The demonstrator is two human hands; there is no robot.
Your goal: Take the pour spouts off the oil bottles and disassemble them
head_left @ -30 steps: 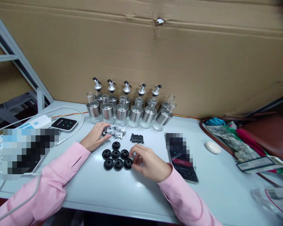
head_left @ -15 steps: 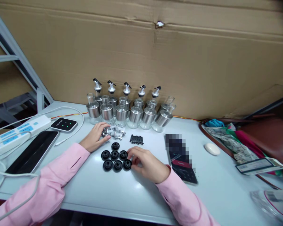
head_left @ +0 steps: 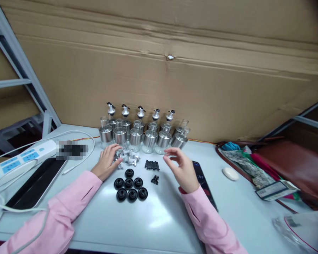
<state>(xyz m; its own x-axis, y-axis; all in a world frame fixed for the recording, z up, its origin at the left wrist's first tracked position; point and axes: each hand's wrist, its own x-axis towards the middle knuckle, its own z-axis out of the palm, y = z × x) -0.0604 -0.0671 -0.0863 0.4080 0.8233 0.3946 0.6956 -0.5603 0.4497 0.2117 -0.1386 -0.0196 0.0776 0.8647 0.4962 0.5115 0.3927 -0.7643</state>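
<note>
My left hand (head_left: 107, 163) lies with fingers spread at the edge of a small heap of silver pourer spouts (head_left: 132, 158), touching or just beside them. My right hand (head_left: 184, 169) is raised over the table, fingers curved with a gap between thumb and forefinger; nothing shows in it. To its left lie a row of small black levers (head_left: 152, 164) and a cluster of tiny black pieces (head_left: 155, 180). Between the hands, several round black stoppers (head_left: 132, 194) form short rows. Behind them stand several glass bottles with steel sleeves (head_left: 151, 137), open at the neck.
Several bottles at the back carry silver pourers with black levers (head_left: 141, 111). A phone (head_left: 204, 181) lies partly behind my right hand. A power strip (head_left: 21, 158), a dark tablet-like device (head_left: 37, 181) and white cables are at left; a white oval object (head_left: 230, 173) and brown bag (head_left: 281, 162) at right.
My right hand has moved up and right, away from the black stoppers, uncovering the tiny black pieces. My left hand stays by the spouts. The view has tilted upward.
</note>
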